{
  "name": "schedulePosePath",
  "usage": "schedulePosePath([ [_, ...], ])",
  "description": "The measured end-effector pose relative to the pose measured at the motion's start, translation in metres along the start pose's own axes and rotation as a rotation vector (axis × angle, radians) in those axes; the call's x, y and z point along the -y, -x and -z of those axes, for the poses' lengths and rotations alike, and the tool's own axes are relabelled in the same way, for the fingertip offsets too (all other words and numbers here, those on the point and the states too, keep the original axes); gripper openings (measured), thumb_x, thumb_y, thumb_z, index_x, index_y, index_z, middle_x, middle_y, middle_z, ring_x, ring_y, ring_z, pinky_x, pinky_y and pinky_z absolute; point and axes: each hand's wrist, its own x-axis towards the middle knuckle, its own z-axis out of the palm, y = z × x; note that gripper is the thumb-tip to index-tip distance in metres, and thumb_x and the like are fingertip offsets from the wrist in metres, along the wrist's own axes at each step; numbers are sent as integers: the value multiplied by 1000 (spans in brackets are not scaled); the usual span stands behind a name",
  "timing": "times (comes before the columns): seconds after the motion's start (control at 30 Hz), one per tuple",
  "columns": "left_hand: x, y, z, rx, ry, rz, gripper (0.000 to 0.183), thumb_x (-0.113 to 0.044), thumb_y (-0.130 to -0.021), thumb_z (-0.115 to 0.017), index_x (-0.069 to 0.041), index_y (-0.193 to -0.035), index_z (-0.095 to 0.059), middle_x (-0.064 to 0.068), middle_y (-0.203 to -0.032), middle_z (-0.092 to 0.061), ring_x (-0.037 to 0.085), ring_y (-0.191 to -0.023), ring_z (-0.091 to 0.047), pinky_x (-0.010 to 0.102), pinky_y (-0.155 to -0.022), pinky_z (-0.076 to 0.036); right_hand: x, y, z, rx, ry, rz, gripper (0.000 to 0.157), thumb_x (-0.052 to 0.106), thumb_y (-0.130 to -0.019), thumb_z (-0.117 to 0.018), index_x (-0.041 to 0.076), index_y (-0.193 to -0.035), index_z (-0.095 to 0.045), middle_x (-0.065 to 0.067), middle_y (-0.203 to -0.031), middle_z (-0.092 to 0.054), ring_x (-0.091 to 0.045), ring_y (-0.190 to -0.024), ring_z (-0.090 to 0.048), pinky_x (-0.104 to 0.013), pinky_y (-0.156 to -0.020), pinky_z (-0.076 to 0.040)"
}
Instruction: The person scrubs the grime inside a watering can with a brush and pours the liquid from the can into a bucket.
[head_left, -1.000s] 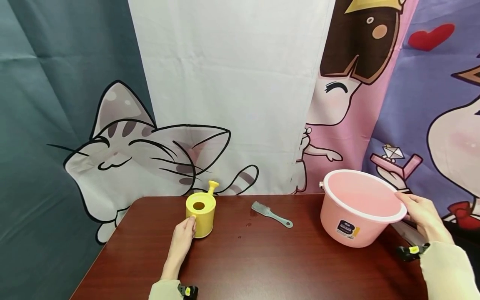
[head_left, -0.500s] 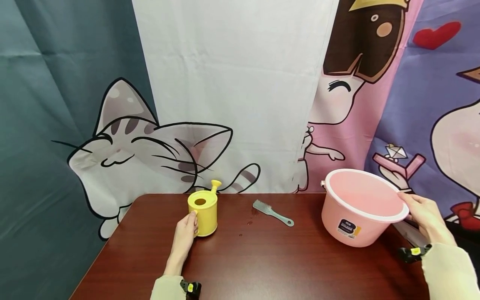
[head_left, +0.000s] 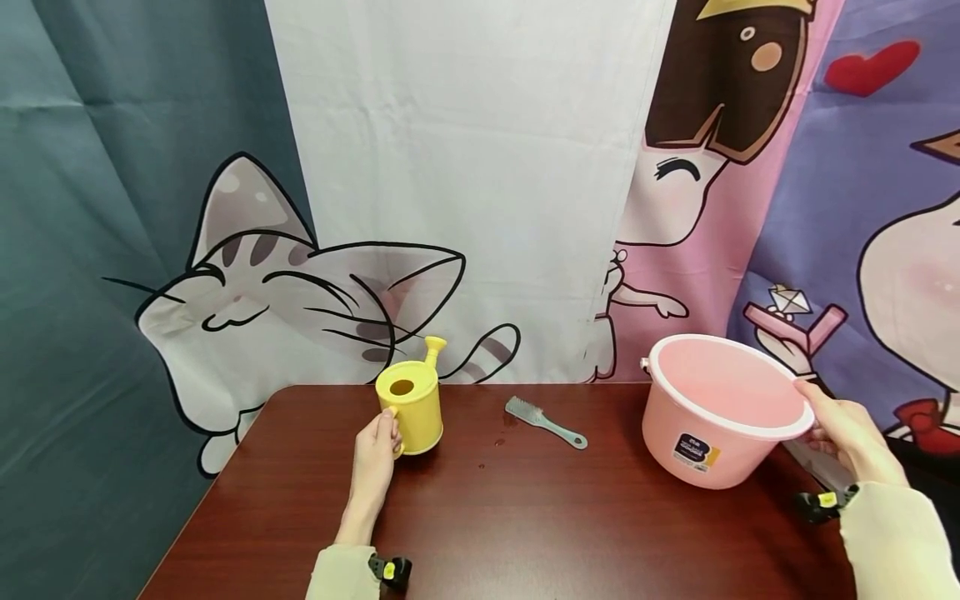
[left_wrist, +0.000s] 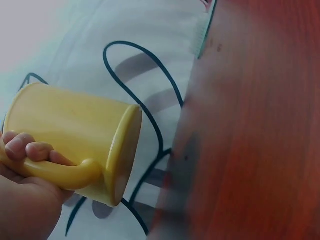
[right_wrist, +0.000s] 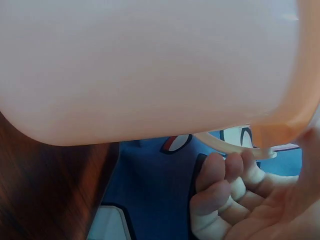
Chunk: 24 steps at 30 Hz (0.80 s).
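My left hand [head_left: 375, 454] grips the handle of a yellow watering can [head_left: 420, 412], fingers curled through it. The can is held above the table, tilted a little, its short spout pointing up and away. In the left wrist view the can's base [left_wrist: 126, 155] hangs apart from the table. My right hand [head_left: 851, 433] holds the right rim of a pink bucket [head_left: 663, 421] that has a dark label on its front. In the right wrist view, curled fingers [right_wrist: 212, 170] lie under the rim near the bucket's pale handle [right_wrist: 225, 146].
A grey-green brush [head_left: 558, 429] with a holed handle lies between the watering can and the bucket on the brown table [head_left: 540, 525]. Small wet-looking spots [head_left: 498, 442] are near it. A cartoon-printed curtain [head_left: 465, 167] hangs behind the table.
My left hand has raised the watering can off the table and shifted it slightly right, tilting it. The right hand still holds the bucket's rim, and the bucket stays in place.
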Motion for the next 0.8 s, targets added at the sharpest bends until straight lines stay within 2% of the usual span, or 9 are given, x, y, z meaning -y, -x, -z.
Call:
schedulePosePath([
  [0.13,-21,5,-8,7,-15,-27,40,-14,-106,-39,15,-79,-42,6,-64,-37,12,-57,-37,21,-53,-34,3,2,2,51,-29,-35,61,62,-95,-42,6,-85,-63,2,-65,-65,-13,-61,-64,-30,-58,-53],
  [0.33,-28,4,-24,55,29,-36,41,-13,-106,-41,19,-80,-42,12,-66,-39,18,-59,-41,23,-54,-36,5,7,3,58,-2,-49,65,63,-95,-41,8,-73,-68,-1,-61,-65,-15,-57,-64,-30,-53,-51],
  [0.5,-32,5,-43,101,-55,-62,40,-14,-106,-43,16,-80,-50,19,-68,-53,28,-68,-55,29,-61,-46,7,12,1,40,37,-17,70,64,-95,-39,6,-73,-69,-3,-61,-66,-15,-53,-63,-30,-49,-48],
  [0.63,-39,7,-63,137,-129,-92,40,-16,-105,-45,13,-78,-54,23,-71,-61,33,-74,-62,33,-65,-49,8,18,-1,24,7,6,60,60,-96,-43,10,-76,-67,-3,-61,-66,-16,-53,-63,-29,-49,-49],
  [0.8,-18,-2,-90,171,-182,-168,46,-30,-104,-48,-2,-69,-57,8,-69,-66,20,-73,-67,31,-70,-49,8,26,-4,-24,-3,23,52,53,-98,-48,8,-79,-66,-4,-59,-64,-15,-51,-62,-28,-49,-50],
])
